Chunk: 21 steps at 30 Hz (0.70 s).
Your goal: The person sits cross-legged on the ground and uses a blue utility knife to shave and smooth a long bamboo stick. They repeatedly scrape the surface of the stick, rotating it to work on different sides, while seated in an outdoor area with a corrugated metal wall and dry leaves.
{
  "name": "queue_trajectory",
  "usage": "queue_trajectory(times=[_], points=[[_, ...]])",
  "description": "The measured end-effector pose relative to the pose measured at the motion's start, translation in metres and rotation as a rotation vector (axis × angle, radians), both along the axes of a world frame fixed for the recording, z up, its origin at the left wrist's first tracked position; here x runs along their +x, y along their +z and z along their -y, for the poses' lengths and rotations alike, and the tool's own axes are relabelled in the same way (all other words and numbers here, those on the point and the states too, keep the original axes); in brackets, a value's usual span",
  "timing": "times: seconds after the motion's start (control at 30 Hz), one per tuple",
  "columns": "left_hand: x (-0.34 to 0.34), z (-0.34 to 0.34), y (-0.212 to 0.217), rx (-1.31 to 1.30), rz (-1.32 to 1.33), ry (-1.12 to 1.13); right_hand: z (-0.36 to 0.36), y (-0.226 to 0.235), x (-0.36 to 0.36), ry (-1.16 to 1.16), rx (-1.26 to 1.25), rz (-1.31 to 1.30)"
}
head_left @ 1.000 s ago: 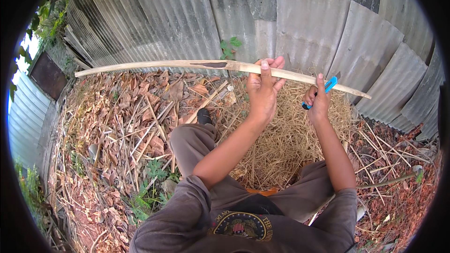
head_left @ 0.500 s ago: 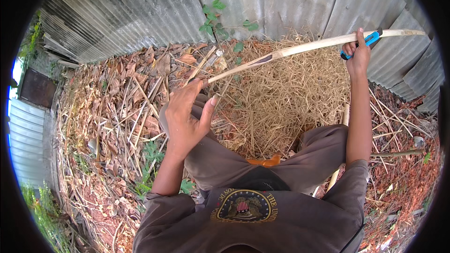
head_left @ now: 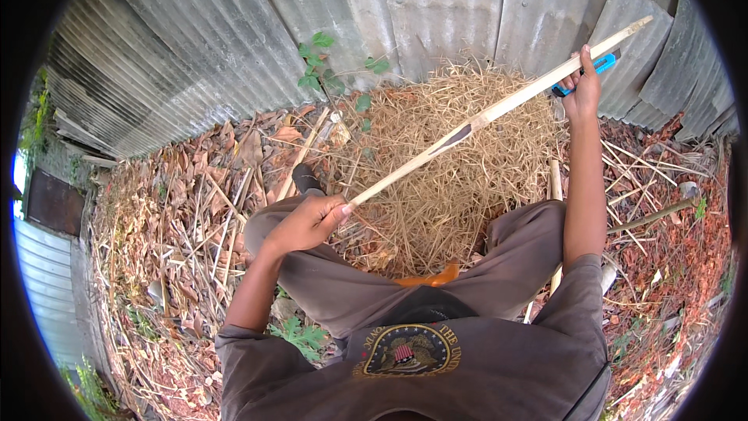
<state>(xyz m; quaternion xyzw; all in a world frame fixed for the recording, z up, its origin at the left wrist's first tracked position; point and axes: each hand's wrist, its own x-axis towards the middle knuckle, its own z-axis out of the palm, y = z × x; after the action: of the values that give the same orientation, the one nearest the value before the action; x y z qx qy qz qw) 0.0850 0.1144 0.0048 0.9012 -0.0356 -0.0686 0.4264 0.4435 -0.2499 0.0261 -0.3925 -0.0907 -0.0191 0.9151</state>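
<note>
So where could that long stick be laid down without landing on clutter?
The heap of dry straw between the person's knees and the corrugated metal wall is the most even patch. Left of the left hand, dead leaves and loose sticks crowd the ground; right of the right hand, more cut sticks lie scattered.

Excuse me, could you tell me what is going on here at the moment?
A person sits on the ground by a corrugated metal fence, holding a long pale bamboo strip slantwise over a heap of dry shavings. The left hand grips the strip's lower end near the knee. The right hand holds its upper part together with a blue-handled knife. Dry leaves and split sticks litter the ground around.
</note>
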Motion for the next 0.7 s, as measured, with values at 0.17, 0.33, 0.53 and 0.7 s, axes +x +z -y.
queue_trajectory(times=[0.17, 0.33, 0.53, 0.7], points=[[-0.023, 0.054, -0.014, -0.426, -0.231, 0.011, 0.001, -0.006, 0.006, -0.09, -0.039, -0.098], [-0.02, 0.09, -0.037, -0.83, -0.374, 0.007, 0.006, 0.002, -0.003, 0.011, 0.007, -0.013], [-0.011, 0.124, -0.04, -1.211, -0.28, 0.05, -0.021, 0.021, -0.085, -0.068, -0.608, 0.234], [-0.026, 0.137, -0.034, -1.411, -0.281, 0.184, -0.038, -0.04, -0.206, 0.017, -1.18, 0.512]])
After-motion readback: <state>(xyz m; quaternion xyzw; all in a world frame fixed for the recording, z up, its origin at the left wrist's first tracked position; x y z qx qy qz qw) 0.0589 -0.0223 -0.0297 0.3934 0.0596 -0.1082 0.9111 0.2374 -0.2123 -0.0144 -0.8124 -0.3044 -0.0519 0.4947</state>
